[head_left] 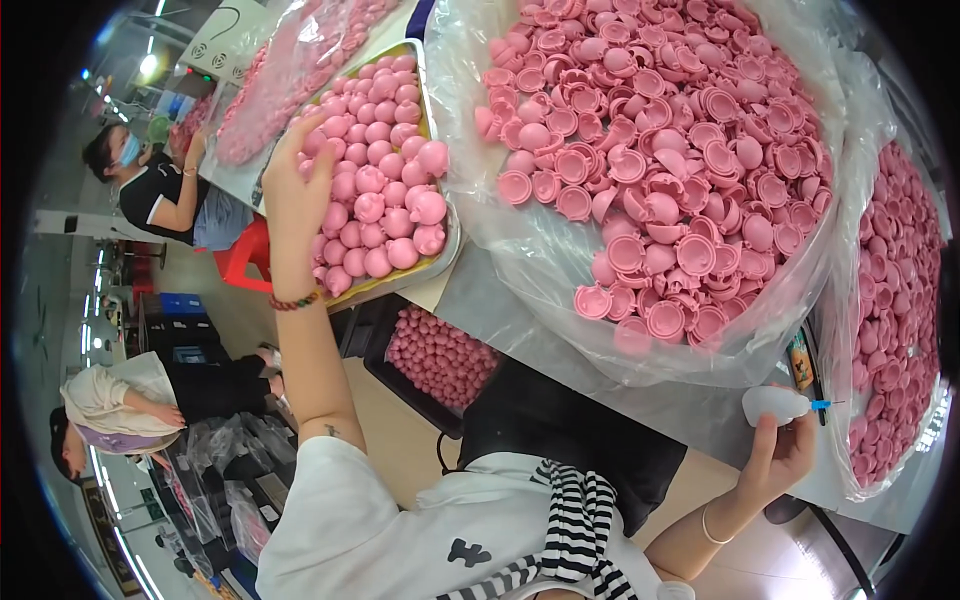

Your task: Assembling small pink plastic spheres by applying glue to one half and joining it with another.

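Head view: right hand (pixel 783 450) pinches white plastic bottle (pixel 773 404) at front edge of worktop (pixel 702 415), blue needle tip (pixel 820 405) outward, presumably for clearance. Left hand (pixel 296 175) over pink plastic balls (pixel 378 152) in silver-rimmed tray (pixel 441 262); grip indiscernible.

The large bag (pixel 545 260) is being cut off by the upper edge. Left of it, any contact of the left hand (pixel 300 170) with the pink balls (pixel 370 180) is being masked by its fingers. Right of the bag, a second bag (pixel 848 215) is being cropped by the dark rim; below-left, a black bin (pixel 408 396) is being partly covered by the tabletop (pixel 500 312).
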Available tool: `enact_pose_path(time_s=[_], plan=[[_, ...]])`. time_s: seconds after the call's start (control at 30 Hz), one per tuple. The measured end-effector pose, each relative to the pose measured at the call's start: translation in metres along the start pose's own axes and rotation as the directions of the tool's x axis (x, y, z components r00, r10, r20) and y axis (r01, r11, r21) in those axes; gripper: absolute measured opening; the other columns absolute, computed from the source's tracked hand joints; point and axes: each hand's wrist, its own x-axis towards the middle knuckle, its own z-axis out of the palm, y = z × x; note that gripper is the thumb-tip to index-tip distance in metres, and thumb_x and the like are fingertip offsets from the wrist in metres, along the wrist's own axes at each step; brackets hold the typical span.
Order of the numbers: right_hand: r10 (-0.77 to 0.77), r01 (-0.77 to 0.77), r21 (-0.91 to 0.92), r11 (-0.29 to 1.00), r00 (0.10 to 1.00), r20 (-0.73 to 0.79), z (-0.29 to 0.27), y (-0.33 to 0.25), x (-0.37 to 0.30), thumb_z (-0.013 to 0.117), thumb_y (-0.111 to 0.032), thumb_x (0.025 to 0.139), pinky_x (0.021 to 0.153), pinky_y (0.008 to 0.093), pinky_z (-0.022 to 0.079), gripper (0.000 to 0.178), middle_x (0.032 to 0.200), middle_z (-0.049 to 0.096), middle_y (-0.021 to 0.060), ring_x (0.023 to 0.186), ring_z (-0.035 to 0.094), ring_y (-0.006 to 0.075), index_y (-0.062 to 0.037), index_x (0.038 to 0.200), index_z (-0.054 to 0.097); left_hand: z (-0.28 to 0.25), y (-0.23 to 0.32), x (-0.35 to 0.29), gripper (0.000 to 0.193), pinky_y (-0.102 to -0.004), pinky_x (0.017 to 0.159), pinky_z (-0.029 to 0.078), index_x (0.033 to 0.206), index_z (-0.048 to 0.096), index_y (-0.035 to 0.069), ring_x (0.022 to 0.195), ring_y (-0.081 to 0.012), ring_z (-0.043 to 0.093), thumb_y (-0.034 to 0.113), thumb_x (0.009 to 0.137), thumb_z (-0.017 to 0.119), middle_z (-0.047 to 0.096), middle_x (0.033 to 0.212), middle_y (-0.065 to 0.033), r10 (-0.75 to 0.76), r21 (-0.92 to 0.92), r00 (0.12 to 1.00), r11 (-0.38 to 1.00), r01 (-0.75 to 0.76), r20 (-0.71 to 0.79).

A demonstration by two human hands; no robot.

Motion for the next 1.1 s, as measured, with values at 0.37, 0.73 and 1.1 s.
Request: enact_pose_path(time_s=[0.37, 0.73, 1.1], plan=[[0.006, -0.005, -0.032, 0.999, 1.0, 0.016, -0.01, 0.003, -0.008, 0.058, -0.009, 0.075, 0.074, 0.0288, 0.042, 0.024, 0.089, 0.057, 0.0152, 0.08, 0.053, 0.0204, 0.0077, 0.09, 0.052, 0.029, 0.089, -0.048, 0.042, -0.0487, 0.098, 0.022, 0.115, 0.052, 0.018, 0.117, -0.0324, 0.035, 0.038, 0.078, 0.055, 0.04, 0.127, -0.0092, 0.341, 0.226, 0.847, 0.861, -0.455, 0.407], [0.001, 0.001, -0.037, 0.999, 0.998, 0.065, -0.014, 0.005, -0.01, 0.058, -0.011, 0.076, 0.075, 0.0296, 0.042, 0.026, 0.091, 0.057, 0.0151, 0.081, 0.053, 0.0199, 0.0095, 0.092, 0.051, 0.015, 0.04, -0.045, 0.027, -0.049, 0.092, 0.03, 0.106, 0.056, 0.013, 0.097, -0.0292, 0.049, 0.023, 0.082, 0.049, 0.053, 0.101, -0.0112, 0.191, 0.351, 0.974, 0.91, -0.221, 0.119], [-0.005, 0.007, -0.065, 0.998, 0.999, 0.035, -0.013, 0.005, -0.007, 0.057, -0.01, 0.076, 0.072, 0.0283, 0.044, 0.028, 0.093, 0.057, 0.0175, 0.079, 0.054, 0.0193, 0.0099, 0.095, 0.049, 0.008, 0.088, -0.03, 0.035, -0.0438, 0.09, 0.032, 0.108, 0.053, 0.002, 0.108, -0.0323, 0.046, 0.021, 0.079, 0.053, 0.052, 0.111, -0.018, 0.287, 0.225, 0.955, 0.938, -0.265, -0.069]])
